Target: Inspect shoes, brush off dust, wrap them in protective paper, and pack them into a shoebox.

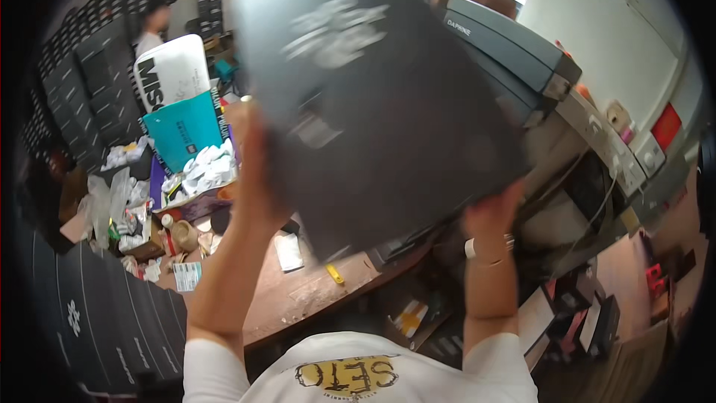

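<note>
Raised before me is a large black shoebox [395, 127] with a pale printed mark on its face, tilted and slightly blurred. My left hand [261, 172] grips its left edge, and the fingers behind it are partly hidden. At the lower right corner my right hand [498, 209] holds the box from below; a pale band circles that wrist. Beneath the box, a yellow box cutter [335, 275] and a white slip of paper [289, 252] lie on the wooden table [298, 302].
A purple-edged open box [158, 183] holds crumpled white paper beside a teal box lid [186, 130]. Grey-blue boxes [507, 52] are stacked at right near a wall cable. Black shoeboxes [112, 306] stand at lower left. A person [153, 26] is in the background.
</note>
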The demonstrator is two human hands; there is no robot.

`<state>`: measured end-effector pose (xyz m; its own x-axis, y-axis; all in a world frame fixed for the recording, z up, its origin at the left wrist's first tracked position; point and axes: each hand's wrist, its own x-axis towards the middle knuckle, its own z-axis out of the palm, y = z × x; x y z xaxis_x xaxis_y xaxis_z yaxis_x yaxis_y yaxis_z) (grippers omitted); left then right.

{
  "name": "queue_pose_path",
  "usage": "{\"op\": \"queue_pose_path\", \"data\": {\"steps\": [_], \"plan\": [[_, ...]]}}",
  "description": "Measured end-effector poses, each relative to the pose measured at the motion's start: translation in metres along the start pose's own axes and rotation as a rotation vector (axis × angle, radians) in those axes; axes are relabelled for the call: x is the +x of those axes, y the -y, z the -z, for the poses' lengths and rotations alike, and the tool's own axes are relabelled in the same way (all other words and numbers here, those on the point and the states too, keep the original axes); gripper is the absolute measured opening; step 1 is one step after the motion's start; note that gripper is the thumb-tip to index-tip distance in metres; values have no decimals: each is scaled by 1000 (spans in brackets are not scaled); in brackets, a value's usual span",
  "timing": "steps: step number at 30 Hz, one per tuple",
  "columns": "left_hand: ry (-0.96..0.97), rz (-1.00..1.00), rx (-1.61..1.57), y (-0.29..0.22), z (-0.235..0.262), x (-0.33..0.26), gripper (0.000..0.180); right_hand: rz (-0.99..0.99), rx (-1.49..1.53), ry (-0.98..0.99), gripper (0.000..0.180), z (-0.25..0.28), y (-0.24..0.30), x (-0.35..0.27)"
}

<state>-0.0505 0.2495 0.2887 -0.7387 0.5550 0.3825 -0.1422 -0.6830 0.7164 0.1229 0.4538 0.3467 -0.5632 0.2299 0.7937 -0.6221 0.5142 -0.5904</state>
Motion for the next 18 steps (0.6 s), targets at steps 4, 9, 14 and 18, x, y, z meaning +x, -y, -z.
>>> {"op": "queue_pose_path", "data": {"steps": [4,9,14,18], "plan": [[526,-174,585,49,-89,22,51,-110,-41,-415,45,121,-43,36],[933,-53,849,68,-53,-74,55,-426,-226,-430,26,138,-122,-103],[433,-52,961,-18,-8,-142,51,-1058,80,-77,12,-21,-126,-253],[-226,-682,1473,-129,-4,-225,36,-910,397,472,21,-150,-94,-242]]}}
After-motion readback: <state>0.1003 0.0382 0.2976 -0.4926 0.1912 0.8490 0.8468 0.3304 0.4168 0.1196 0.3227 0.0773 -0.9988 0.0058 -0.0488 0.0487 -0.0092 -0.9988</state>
